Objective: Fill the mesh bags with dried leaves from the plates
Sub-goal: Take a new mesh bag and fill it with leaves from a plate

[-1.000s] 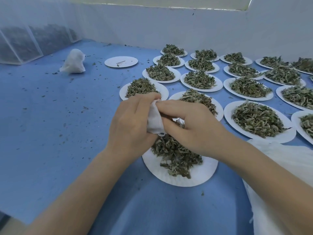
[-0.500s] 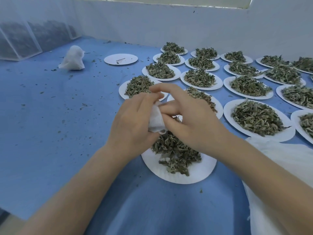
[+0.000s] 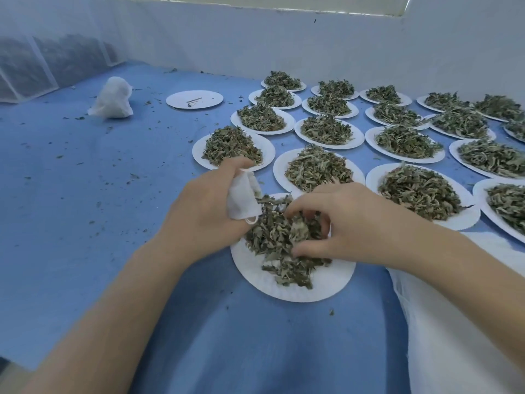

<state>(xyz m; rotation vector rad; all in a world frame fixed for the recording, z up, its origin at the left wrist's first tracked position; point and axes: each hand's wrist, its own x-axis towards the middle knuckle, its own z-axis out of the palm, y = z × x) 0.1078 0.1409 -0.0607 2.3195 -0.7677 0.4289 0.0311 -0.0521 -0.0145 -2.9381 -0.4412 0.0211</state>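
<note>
My left hand holds a small white mesh bag just above the near white paper plate. On that plate lies a heap of dried green leaves. My right hand is down in the heap, its fingers and thumb curled round a clump of leaves. The bag's mouth faces the heap, and a few leaves show at its edge.
Several more plates heaped with dried leaves cover the blue table to the right and back. A nearly bare plate and a filled white bag lie at the back left. White fabric lies at the near right. Netting walls surround the table.
My right hand has left the bag and dropped onto the leaf heap, closing on a clump. My left hand keeps hold of the bag, which has swung left and tilted.
</note>
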